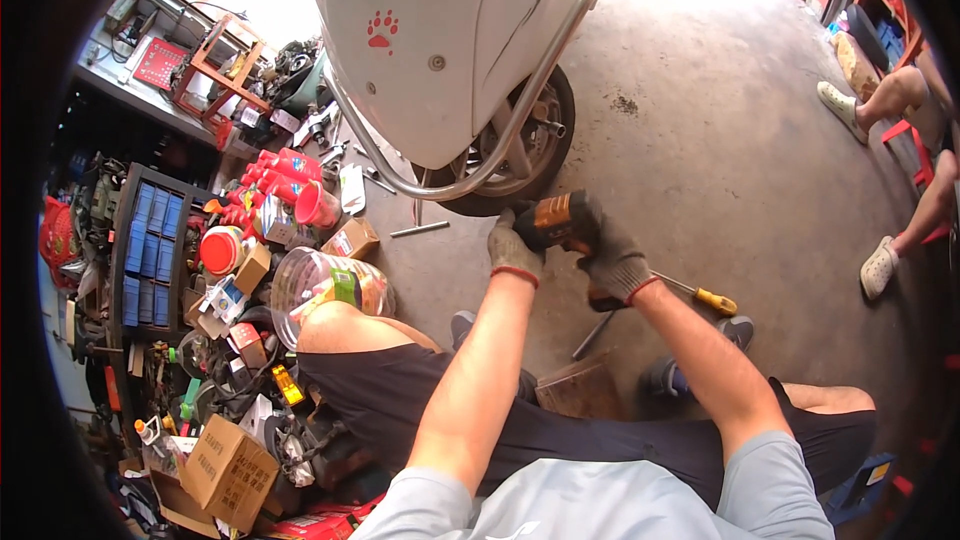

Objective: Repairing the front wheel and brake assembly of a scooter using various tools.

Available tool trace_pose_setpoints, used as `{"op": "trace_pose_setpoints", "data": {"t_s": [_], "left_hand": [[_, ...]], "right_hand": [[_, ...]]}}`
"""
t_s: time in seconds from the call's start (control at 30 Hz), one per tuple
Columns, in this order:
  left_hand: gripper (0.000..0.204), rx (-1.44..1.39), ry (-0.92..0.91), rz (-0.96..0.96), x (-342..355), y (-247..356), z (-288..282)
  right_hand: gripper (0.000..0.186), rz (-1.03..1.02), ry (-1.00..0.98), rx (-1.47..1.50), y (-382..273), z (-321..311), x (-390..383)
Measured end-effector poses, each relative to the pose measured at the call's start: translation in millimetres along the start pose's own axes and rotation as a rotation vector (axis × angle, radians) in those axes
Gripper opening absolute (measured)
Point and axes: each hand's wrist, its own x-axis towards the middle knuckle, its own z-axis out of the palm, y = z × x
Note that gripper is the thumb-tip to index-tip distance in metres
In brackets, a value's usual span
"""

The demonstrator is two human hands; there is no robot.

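1. Nearest me are the wearer's grey shirt [590, 500] and dark shorts [640, 450], knees spread wide.
2. Between the shoes I see a brown block [580, 387] on the floor [690, 220], with a dark rod [593, 336] just beyond it.
3. My right hand [615, 262], gloved in grey with a red cuff, is closed around the grip of the drill [560, 220]; I cannot tell whether a finger presses the trigger.
4. My left hand [517, 240], gloved alike, is curled around the drill's front end, hiding its tip from me.
5. The drill, black and orange, is held above the floor just this side of the wheel, pointing left.
6. Right of it lies a screwdriver [716, 302] with a yellow handle; to the left stands a clear tub [290, 285], near a metal bar [420, 229].
7. Beyond are the wheel [563, 130] and white scooter [430, 40], a bent metal tube around its front.
8. Far left, I see red bottles [295, 165]; far right, another person's pale clogs [879, 268].
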Motion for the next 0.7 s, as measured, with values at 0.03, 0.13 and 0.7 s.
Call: {"op": "trace_pose_setpoints", "data": {"t_s": [0.03, 0.13, 0.7], "left_hand": [[0.028, 0.038, -0.059, -0.034, 4.6, 2.3, 0.0], [0.03, 0.16, -0.159, -0.118, -0.2, 2.0, 27.4], [0.036, 0.173, -0.381, -0.164, -6.1, -8.4, 49.5]], "right_hand": [[0.049, 0.004, 0.0, -0.011, 13.7, 15.3, 2.8], [0.06, -0.54, 0.164, -0.185, 18.5, 41.1, -1.0], [0.028, 0.528, -0.1, 1.287, -40.3, -24.6, -29.6]]}}
